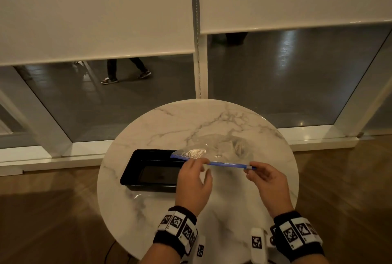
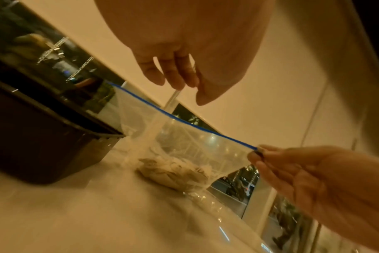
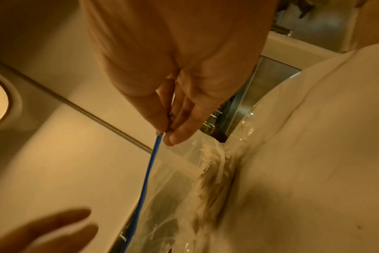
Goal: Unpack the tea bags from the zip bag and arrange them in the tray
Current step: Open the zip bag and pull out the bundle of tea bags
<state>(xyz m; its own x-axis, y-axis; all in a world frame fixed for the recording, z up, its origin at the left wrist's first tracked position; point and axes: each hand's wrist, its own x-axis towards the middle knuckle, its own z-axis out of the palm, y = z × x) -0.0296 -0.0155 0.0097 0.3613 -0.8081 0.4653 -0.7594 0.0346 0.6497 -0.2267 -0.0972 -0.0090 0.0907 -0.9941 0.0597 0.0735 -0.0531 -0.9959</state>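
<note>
Pinching blue zip end of zip bag (image 1: 214,150), right hand (image 1: 267,181) lifts it beside tray (image 1: 135,163); left hand (image 1: 193,181) relaxed, holding nothing; tea bags (image 2: 175,172) inside.

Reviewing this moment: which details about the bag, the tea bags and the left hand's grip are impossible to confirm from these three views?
- Tea bags: a pale blurred clump inside the zip bag; the count is unreadable in any view.
- Blue zip strip: whether sealed or parted is too thin and blurred to tell.
- Left hand: its fingertips sit at the strip in the head view, apparently apart in the left wrist view; contact is unclear.
- Tray floor: dark, partly covered by that hand.
</note>
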